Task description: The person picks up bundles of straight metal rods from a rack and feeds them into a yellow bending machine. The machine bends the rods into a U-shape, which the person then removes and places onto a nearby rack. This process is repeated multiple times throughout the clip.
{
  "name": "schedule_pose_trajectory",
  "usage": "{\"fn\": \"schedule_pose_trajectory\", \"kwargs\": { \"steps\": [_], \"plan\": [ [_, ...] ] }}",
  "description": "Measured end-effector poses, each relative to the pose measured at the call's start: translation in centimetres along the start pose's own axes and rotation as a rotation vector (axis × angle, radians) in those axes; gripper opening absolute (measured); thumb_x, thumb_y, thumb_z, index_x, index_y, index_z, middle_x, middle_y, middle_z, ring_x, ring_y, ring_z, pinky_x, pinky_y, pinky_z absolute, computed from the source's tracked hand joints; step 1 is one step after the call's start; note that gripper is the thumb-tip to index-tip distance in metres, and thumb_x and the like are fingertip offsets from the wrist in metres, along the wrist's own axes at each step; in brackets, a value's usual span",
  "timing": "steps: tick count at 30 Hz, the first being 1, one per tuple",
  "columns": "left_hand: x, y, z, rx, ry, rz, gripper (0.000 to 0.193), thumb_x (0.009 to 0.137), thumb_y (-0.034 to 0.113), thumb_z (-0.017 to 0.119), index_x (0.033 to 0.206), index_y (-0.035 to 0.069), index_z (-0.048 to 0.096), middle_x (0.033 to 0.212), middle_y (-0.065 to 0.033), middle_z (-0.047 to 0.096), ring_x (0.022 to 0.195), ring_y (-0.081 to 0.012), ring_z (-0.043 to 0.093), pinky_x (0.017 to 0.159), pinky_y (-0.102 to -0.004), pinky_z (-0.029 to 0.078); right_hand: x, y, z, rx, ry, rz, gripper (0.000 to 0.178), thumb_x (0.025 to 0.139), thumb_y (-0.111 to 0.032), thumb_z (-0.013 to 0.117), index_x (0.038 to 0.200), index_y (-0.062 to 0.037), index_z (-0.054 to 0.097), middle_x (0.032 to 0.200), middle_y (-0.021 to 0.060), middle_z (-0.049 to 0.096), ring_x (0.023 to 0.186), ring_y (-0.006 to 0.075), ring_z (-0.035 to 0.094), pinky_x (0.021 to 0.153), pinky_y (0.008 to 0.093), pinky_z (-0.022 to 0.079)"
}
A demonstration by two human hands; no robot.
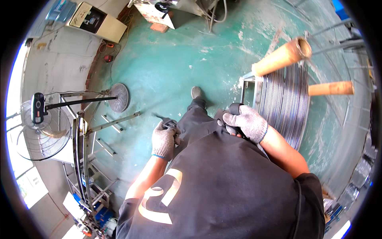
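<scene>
Both of my hands wear grey knit gloves with blue cuffs and are held in front of my waist. My left hand (163, 141) is closed around a crumpled black strap-like piece (169, 122), whose thin end sticks out to the left; its exact kind is unclear. My right hand (250, 123) grips a black band (235, 108) that loops up above the thumb. Some of its fingers curl under the band and are partly hidden. Between the hands lie my dark trousers and the hem of my black shirt (230, 171).
A large coil of metal strip (283, 107) sits to the right, with tan cylindrical posts (278, 57) jutting out. At left stand a pedestal fan (43, 129) and a metal frame (81, 131). A water dispenser (93, 20) is far left; a white machine (155, 15) stands ahead.
</scene>
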State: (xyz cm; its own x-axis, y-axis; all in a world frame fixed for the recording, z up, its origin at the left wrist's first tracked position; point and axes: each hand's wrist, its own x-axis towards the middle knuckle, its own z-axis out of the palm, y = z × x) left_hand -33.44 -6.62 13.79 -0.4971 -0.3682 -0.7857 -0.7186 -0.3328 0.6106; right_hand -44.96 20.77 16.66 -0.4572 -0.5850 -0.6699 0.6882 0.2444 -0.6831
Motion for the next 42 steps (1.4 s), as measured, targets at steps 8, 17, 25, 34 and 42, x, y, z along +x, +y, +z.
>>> {"fn": "schedule_pose_trajectory", "kwargs": {
  "steps": [8, 17, 25, 34, 42],
  "plan": [
    [6.5, 6.7, 1.0, 0.444, 0.123, 0.702, 0.034, 0.084, -0.008, 0.053, 0.114, -0.001, 0.067, 0.089, -0.01, 0.073, 0.086, -0.0163, 0.069, 0.079, -0.0298, 0.054, 9.5, -9.4, 1.2, -0.093, -0.104, 0.114, 0.035, 0.101, -0.038, 0.065, 0.096, -0.0047, 0.074, 0.065, -0.0026, 0.061, 0.052, 0.0051, 0.051, 0.047, 0.0208, 0.037],
    [9.8, 12.9, 1.5, 0.346, 0.14, 0.639, 0.028, 0.074, -0.006, 0.054, 0.1, 0.0, 0.065, 0.082, -0.0156, 0.064, 0.08, -0.0225, 0.059, 0.074, -0.0304, 0.05, 16.7, -15.5, 3.0, -0.157, -0.307, 0.236, 0.031, 0.103, -0.03, 0.064, 0.107, -0.0009, 0.072, 0.066, 0.0009, 0.062, 0.052, 0.0095, 0.054, 0.047, 0.0252, 0.04],
    [8.2, 17.3, 3.1, 0.168, 0.183, 0.62, 0.036, 0.071, -0.011, 0.051, 0.104, -0.004, 0.064, 0.082, -0.0097, 0.061, 0.08, -0.0126, 0.054, 0.074, -0.0263, 0.047, 21.8, -18.4, 0.6, -0.043, -0.506, 0.468, 0.031, 0.104, -0.031, 0.063, 0.095, -0.0021, 0.07, 0.06, 0.0031, 0.06, 0.043, 0.0121, 0.053, 0.04, 0.026, 0.041],
    [9.5, 18.8, 4.5, 0.446, 0.154, 0.673, 0.037, 0.076, 0.017, 0.077, 0.11, 0.006, 0.067, 0.087, -0.0168, 0.072, 0.084, -0.0373, 0.073, 0.075, -0.0411, 0.057, 23.3, -21.1, 0.1, -0.156, -0.505, 0.504, 0.032, 0.103, -0.029, 0.064, 0.092, -0.0005, 0.069, 0.06, 0.0008, 0.058, 0.046, 0.0093, 0.051, 0.044, 0.025, 0.039],
    [9.7, 19.9, 2.3, 0.615, -0.147, 0.639, 0.044, 0.082, 0.024, 0.08, 0.119, 0.007, 0.062, 0.102, -0.0201, 0.07, 0.098, -0.0402, 0.069, 0.082, -0.0454, 0.055, 25.0, -22.9, 1.2, -0.539, -0.609, 0.34, 0.035, 0.101, -0.033, 0.067, 0.076, -0.0083, 0.062, 0.062, -0.0009, 0.057, 0.051, 0.0097, 0.051, 0.048, 0.0269, 0.037]
  ]
}}
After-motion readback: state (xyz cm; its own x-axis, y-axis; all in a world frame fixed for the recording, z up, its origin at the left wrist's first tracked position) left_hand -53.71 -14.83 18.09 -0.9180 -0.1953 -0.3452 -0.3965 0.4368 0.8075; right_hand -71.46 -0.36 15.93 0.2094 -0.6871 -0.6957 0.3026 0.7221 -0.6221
